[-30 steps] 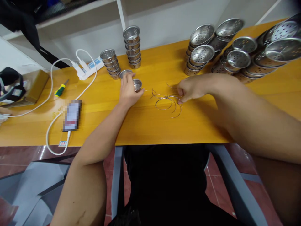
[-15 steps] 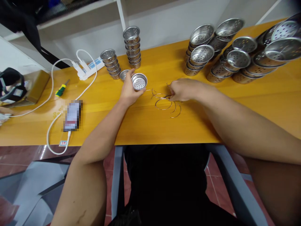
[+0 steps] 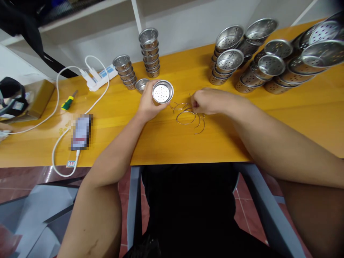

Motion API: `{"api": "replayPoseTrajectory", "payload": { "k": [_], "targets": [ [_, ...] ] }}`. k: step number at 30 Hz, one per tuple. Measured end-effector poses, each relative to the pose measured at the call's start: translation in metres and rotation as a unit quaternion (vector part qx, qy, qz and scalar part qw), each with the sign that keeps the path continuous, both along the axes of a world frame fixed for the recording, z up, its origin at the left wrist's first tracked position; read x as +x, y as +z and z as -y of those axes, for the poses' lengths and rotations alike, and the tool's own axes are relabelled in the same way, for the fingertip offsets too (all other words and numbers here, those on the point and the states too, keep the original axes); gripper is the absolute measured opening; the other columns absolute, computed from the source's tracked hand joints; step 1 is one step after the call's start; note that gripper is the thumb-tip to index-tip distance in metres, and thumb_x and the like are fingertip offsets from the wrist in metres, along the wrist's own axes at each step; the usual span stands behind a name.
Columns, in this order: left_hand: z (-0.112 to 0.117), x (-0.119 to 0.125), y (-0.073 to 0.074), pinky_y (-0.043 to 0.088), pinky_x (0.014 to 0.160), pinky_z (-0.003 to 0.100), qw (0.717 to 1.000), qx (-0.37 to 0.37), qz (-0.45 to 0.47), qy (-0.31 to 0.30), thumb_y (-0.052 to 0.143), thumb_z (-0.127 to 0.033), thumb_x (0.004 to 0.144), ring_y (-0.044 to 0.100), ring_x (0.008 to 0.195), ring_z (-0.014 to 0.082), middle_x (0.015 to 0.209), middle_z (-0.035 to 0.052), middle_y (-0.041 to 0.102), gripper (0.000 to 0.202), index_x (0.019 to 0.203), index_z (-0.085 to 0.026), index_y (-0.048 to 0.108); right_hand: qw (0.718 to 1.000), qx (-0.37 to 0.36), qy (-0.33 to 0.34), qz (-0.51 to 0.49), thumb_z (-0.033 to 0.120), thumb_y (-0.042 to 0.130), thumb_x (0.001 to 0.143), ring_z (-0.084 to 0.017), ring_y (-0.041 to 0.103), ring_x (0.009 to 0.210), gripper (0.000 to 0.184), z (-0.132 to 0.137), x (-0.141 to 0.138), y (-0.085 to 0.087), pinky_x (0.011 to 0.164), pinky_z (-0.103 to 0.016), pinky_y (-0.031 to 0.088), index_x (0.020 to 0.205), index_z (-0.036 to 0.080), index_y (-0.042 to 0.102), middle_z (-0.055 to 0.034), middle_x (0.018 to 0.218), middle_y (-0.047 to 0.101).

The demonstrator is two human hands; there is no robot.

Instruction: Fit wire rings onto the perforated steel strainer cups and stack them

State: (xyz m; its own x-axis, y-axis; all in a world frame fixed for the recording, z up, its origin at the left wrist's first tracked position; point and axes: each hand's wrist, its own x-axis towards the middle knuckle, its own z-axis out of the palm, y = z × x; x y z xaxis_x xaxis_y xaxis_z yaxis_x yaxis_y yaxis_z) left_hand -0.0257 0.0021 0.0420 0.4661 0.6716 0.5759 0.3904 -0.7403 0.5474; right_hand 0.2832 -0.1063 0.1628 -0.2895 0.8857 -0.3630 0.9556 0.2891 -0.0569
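In my left hand (image 3: 148, 104) is a small perforated metal cup (image 3: 162, 94), its open mouth tilted toward me and its holed bottom visible inside. The thumb and fingers grip its side above the table. To the right, my right hand (image 3: 200, 102) is closed, fingertips down among several thin wire rings (image 3: 185, 123) lying loose on the wood. It pinches one of these wires, though the fingertips are partly hidden. Just behind my left hand stands another small metal cup (image 3: 141, 85), partly covered by the fingers.
Two stacks of perforated cups (image 3: 125, 68) (image 3: 149, 50) stand at the back left. More cup stacks (image 3: 229, 62) crowd the right side. A power strip (image 3: 100, 79), white cable (image 3: 100, 102), screwdriver (image 3: 68, 103) and phone (image 3: 81, 132) lie on the left of the wooden table (image 3: 161, 147).
The cup in my left hand has moved slightly right and turned its mouth more toward me. My right hand stays at the wire rings, which have shifted a little.
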Motion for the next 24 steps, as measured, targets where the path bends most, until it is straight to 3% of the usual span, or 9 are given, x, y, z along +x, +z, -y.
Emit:
{"api": "replayPoseTrajectory", "payload": {
  "k": [3,9,14,20,24],
  "targets": [
    [0.001,0.003,-0.005,0.058,0.155,0.069,0.999,-0.027,0.022,0.001,0.097,-0.091,0.099,0.071,0.176,0.0433,0.180,0.0167,0.067,0.109,0.179,-0.036,0.047,1.000,-0.012,-0.008,0.024,0.024,0.083,0.118,-0.033,0.084,0.099,0.013,0.004,-0.007,0.006,0.077,-0.040,0.048,0.116,0.017,0.094,-0.0152,0.105,0.089],
    [0.001,0.003,-0.007,0.057,0.157,0.069,0.999,-0.044,0.021,-0.001,0.095,-0.095,0.100,0.069,0.179,0.0436,0.179,0.0164,0.068,0.113,0.183,-0.038,0.043,0.999,0.003,-0.017,0.048,0.030,0.088,0.116,-0.038,0.088,0.108,0.025,0.009,-0.016,0.009,0.082,-0.042,0.052,0.133,0.016,0.097,-0.0199,0.117,0.093],
    [0.004,0.003,-0.003,0.055,0.160,0.072,0.999,-0.047,0.019,-0.009,0.093,-0.095,0.102,0.068,0.182,0.0450,0.180,0.0167,0.068,0.114,0.187,-0.038,0.042,0.999,0.013,-0.003,0.036,0.035,0.082,0.119,-0.036,0.085,0.107,0.024,0.006,-0.009,0.001,0.084,-0.042,0.051,0.128,0.018,0.097,-0.0187,0.118,0.093],
    [-0.011,0.003,-0.020,0.063,0.153,0.067,0.997,-0.065,0.049,-0.014,0.087,-0.103,0.101,0.070,0.181,0.0434,0.180,0.0165,0.066,0.116,0.186,-0.042,0.036,0.995,0.029,0.009,-0.092,0.026,0.083,0.110,-0.029,0.078,0.098,0.003,-0.004,0.011,-0.008,0.085,-0.040,0.052,0.113,0.024,0.084,-0.0088,0.107,0.088],
    [-0.022,-0.001,-0.029,0.067,0.147,0.067,0.993,-0.080,0.074,-0.040,0.077,-0.113,0.098,0.077,0.174,0.0413,0.178,0.0157,0.069,0.117,0.184,-0.044,0.034,0.970,-0.005,-0.029,-0.242,0.014,0.077,0.106,-0.025,0.074,0.095,0.014,-0.007,0.021,-0.008,0.087,-0.038,0.058,0.115,0.024,0.074,-0.0076,0.109,0.085]
  ]
}}
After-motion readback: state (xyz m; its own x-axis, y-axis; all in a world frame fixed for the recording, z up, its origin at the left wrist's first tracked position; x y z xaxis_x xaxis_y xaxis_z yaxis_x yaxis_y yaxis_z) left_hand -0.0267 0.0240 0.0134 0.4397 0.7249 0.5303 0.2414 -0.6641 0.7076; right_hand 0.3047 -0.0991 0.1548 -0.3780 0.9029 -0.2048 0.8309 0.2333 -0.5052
